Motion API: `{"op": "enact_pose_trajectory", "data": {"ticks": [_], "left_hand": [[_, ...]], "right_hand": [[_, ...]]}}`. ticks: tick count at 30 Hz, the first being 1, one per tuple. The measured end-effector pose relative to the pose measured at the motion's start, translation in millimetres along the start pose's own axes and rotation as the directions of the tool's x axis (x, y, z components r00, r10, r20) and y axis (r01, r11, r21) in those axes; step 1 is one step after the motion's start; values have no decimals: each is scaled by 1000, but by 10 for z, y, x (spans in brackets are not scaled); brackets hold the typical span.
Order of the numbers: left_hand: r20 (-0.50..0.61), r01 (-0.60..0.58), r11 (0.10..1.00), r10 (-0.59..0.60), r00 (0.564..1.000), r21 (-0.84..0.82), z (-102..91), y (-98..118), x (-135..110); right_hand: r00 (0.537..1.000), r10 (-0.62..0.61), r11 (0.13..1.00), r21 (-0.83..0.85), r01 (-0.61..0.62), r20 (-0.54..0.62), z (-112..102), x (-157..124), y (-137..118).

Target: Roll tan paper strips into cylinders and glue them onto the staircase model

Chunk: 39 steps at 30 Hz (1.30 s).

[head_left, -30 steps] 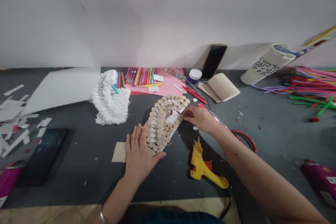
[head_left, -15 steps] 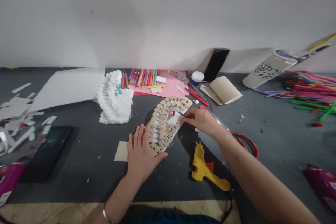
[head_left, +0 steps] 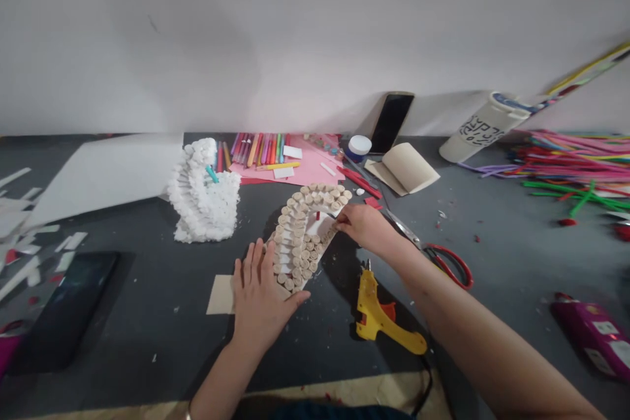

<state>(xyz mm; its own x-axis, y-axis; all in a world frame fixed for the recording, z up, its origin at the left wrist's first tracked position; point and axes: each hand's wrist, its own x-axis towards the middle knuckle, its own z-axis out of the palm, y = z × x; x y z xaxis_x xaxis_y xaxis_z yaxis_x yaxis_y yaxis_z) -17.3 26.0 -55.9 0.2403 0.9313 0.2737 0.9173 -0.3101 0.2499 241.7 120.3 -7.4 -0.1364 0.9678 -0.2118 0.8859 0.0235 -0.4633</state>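
Observation:
A swan-shaped piece covered in small beige paper rolls (head_left: 301,230) lies on the dark table in the middle of the view. My left hand (head_left: 258,295) lies flat and open on its lower end and on a beige card (head_left: 220,295) beneath. My right hand (head_left: 361,226) is at the piece's right edge, fingers pinched against the rolls there; what they hold, if anything, is too small to see. A yellow glue gun (head_left: 381,318) lies just below my right wrist.
A white fluffy swan model (head_left: 201,200) stands to the left. Markers on pink paper (head_left: 275,157), a small jar (head_left: 358,146), a phone against the wall (head_left: 391,121), an open booklet (head_left: 406,167), red-handled scissors (head_left: 443,259), coloured sticks (head_left: 566,164), a dark tablet (head_left: 63,308), white scraps.
The view has shifted a little. My right hand has stayed at the right edge of the rolled-paper piece with small finger moves. The left hand has kept pressing down.

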Motion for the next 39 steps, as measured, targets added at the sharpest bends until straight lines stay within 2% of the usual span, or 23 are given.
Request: {"op": "enact_pose_trajectory", "data": {"ticks": [7,13,17,22,27,29,31,33,35,39], "left_hand": [[-6,-9,1000,9,1000,4,5,-32,30],[-16,-7,1000,7,1000,3,4,-40,38],[-29,-12,1000,11,1000,-2,-3,-22,56],[-9,-46,998,46,999,-40,-56,-52,109],[-105,-135,986,125,987,-102,-364,-40,158],[-158,-195,975,177,971,-106,-502,81,168],[-167,-327,935,303,938,-140,-578,275,193],[-99,-444,885,433,896,-143,-575,499,251],[-33,-506,857,506,862,-92,-511,698,348],[142,-514,857,505,851,32,-339,921,624]], "right_hand": [[999,33,971,238,-31,-4,-98,-57,180],[979,96,953,302,-38,-180,-285,-156,252],[956,143,942,330,-52,-255,-383,-492,229],[942,223,889,449,-90,-251,-224,-1049,212],[934,254,860,501,-99,-251,-33,-1304,275],[936,256,874,471,-117,-242,-39,-1271,310],[951,193,916,392,-86,-241,-83,-1161,332],[960,72,966,259,1,-272,-132,-993,338],[956,-39,991,114,74,-291,-155,-806,336],[962,-157,987,-23,156,-223,-116,-520,346]]}}
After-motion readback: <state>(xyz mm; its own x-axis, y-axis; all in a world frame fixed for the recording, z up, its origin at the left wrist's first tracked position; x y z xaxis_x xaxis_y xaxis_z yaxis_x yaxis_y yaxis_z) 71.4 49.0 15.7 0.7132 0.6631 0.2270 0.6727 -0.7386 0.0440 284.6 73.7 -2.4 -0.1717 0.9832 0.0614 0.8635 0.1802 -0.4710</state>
